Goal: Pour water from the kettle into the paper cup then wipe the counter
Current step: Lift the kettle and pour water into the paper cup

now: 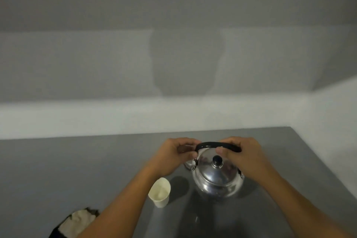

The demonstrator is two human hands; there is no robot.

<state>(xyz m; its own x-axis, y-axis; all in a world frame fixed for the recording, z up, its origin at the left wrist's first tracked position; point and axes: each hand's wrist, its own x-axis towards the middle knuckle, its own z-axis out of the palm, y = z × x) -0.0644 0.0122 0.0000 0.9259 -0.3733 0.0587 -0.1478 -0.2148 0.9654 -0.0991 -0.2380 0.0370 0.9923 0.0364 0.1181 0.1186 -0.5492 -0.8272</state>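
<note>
A shiny steel kettle (217, 177) with a black lid knob and a black arched handle stands on the grey counter (77, 170). My left hand (173, 155) grips the left end of that handle, just above the spout. My right hand (241, 155) holds the handle's right part, thumb under it. A white paper cup (160, 192) stands upright to the left of the kettle, below my left forearm. A crumpled white and dark cloth (76, 222) lies at the lower left, partly hidden by my left arm.
A white wall rises behind the counter, and a side wall closes it off on the right. The counter's right edge runs diagonally from the back corner towards the lower right. A small wet glint shows on the counter in front of the kettle.
</note>
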